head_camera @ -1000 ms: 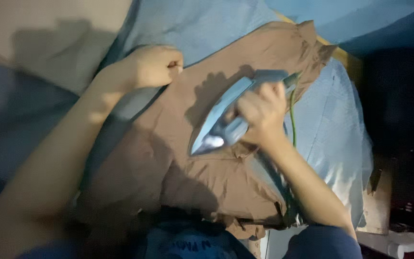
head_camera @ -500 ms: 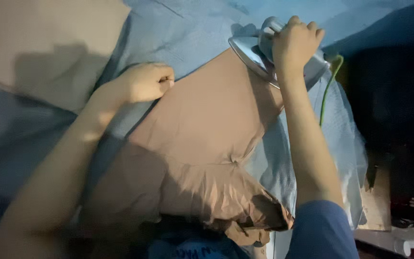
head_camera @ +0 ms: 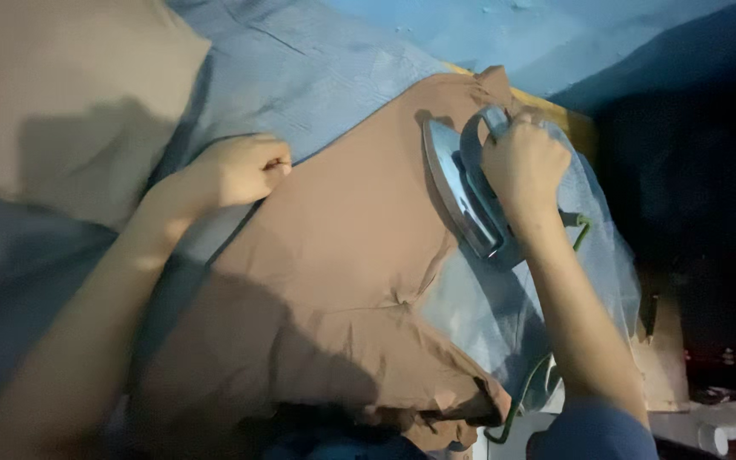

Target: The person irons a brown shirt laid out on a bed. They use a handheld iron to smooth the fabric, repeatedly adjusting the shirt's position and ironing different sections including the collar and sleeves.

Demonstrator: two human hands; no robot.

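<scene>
While right hand (head_camera: 523,166) grips iron (head_camera: 462,192), left hand (head_camera: 240,169) fisted on cloth (head_camera: 342,273).

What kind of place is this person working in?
Probably a home ironing spot. The right hand grips an iron on a brown garment, spread over a blue cloth-covered surface, and the left hand pins its edge. The surroundings are dim.

A garment (head_camera: 334,281) lies spread on a cloth-covered counter (head_camera: 334,77). The iron (head_camera: 462,192) stands tilted on its edge at the garment's far right side, gripped by the right hand (head_camera: 526,166). The left hand (head_camera: 240,170) presses the garment's left edge. A cord (head_camera: 526,400) runs down along the right, below the iron.
</scene>
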